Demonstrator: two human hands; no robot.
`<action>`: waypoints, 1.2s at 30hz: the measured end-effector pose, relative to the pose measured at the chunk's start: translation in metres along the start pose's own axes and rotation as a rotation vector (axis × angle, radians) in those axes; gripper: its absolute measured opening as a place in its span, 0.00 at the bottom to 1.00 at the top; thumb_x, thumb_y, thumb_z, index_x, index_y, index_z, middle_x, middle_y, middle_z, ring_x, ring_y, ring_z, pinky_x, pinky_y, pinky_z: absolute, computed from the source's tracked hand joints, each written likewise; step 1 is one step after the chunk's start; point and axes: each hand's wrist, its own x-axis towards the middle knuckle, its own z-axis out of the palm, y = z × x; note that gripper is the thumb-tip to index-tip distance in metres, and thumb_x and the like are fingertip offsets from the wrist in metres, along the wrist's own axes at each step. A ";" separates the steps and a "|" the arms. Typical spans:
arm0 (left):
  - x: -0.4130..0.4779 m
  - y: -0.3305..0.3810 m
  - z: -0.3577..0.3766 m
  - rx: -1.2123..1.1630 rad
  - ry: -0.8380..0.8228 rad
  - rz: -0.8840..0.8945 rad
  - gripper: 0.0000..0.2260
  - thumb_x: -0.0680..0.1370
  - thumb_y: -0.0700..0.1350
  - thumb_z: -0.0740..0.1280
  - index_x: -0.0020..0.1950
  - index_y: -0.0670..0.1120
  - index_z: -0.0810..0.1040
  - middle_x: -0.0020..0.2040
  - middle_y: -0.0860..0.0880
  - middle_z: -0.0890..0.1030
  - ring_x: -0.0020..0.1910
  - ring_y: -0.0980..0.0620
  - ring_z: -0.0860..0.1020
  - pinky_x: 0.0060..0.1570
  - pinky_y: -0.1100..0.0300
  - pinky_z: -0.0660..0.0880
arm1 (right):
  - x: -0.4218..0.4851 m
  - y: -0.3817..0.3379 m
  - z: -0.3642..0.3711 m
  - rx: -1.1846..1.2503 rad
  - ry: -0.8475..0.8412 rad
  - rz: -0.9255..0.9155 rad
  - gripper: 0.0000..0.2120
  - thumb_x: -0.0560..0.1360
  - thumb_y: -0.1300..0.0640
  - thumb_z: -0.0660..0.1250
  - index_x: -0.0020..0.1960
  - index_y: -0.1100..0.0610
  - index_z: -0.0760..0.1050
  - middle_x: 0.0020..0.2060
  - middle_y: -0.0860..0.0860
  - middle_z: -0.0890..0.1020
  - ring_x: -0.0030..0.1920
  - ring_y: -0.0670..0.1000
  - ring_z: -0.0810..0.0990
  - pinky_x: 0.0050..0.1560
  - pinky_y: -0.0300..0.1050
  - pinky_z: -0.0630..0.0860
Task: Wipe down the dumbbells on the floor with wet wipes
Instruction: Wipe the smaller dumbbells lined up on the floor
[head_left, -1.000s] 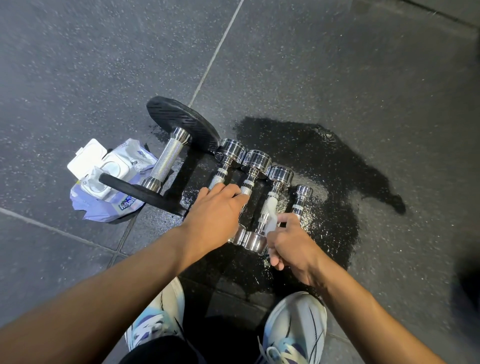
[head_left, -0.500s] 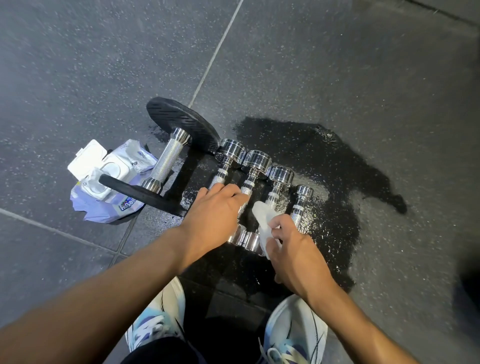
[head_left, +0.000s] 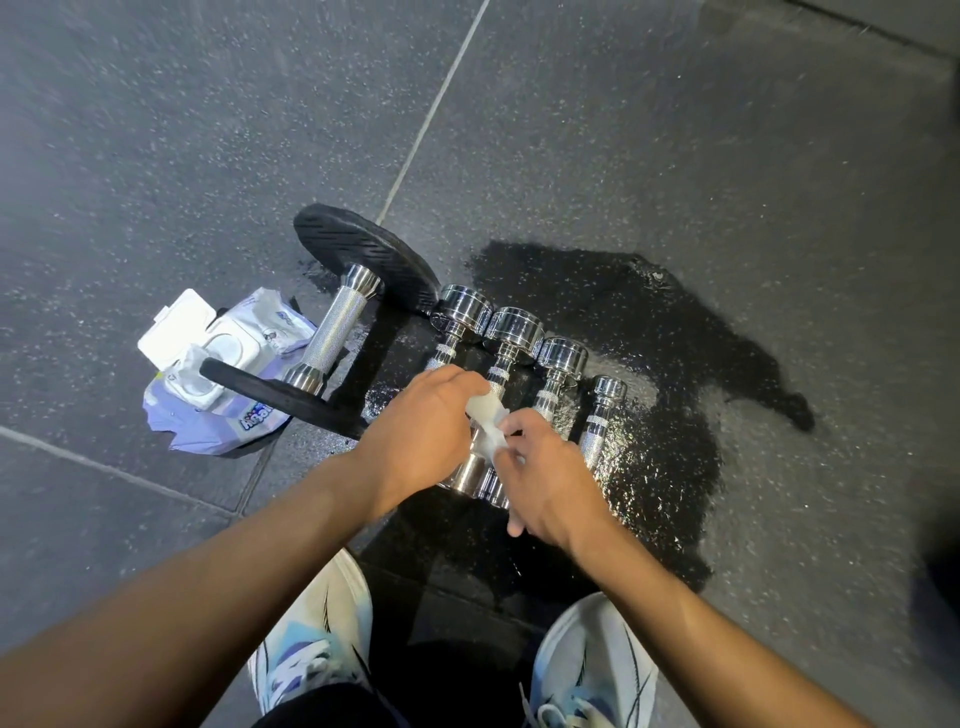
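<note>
Several small chrome dumbbells (head_left: 561, 364) lie side by side on the dark rubber floor, on a wet patch (head_left: 675, 338). A bigger dumbbell (head_left: 332, 332) with black plates lies to their left. A white wet wipe (head_left: 485, 423) is pinched between both my hands, just above the middle chrome dumbbells. My left hand (head_left: 421, 436) covers the handles of the two left chrome dumbbells. My right hand (head_left: 545, 478) holds the wipe's near end and hides the near heads of the right ones.
An opened pack of wet wipes (head_left: 223, 374) with its white lid flipped up lies at the left, partly under the big dumbbell's near plate. My two white and blue shoes (head_left: 587, 660) stand just below the dumbbells. Floor tile seams run diagonally.
My right hand has carried the wipe left from the third chrome dumbbell to my left hand. My left hand has turned and now grips the wipe as well.
</note>
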 end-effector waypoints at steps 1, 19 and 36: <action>0.000 0.000 0.000 -0.003 0.000 -0.003 0.22 0.77 0.33 0.60 0.70 0.48 0.74 0.64 0.50 0.75 0.62 0.48 0.73 0.59 0.51 0.75 | 0.003 -0.001 0.002 -0.027 -0.009 0.004 0.09 0.85 0.54 0.57 0.64 0.49 0.65 0.46 0.55 0.86 0.26 0.49 0.83 0.32 0.51 0.83; -0.003 0.002 -0.005 -0.046 -0.013 -0.020 0.20 0.79 0.34 0.60 0.67 0.50 0.75 0.62 0.52 0.75 0.59 0.49 0.74 0.56 0.54 0.75 | -0.006 0.003 -0.006 0.203 -0.036 -0.059 0.04 0.84 0.53 0.60 0.57 0.47 0.66 0.47 0.49 0.87 0.25 0.52 0.82 0.28 0.49 0.76; -0.003 0.041 -0.019 -0.633 0.038 -0.032 0.11 0.82 0.55 0.65 0.47 0.49 0.77 0.41 0.48 0.82 0.37 0.46 0.77 0.43 0.47 0.76 | -0.009 0.024 -0.049 0.598 0.097 -0.147 0.06 0.83 0.56 0.66 0.51 0.52 0.82 0.29 0.50 0.79 0.29 0.51 0.74 0.34 0.45 0.73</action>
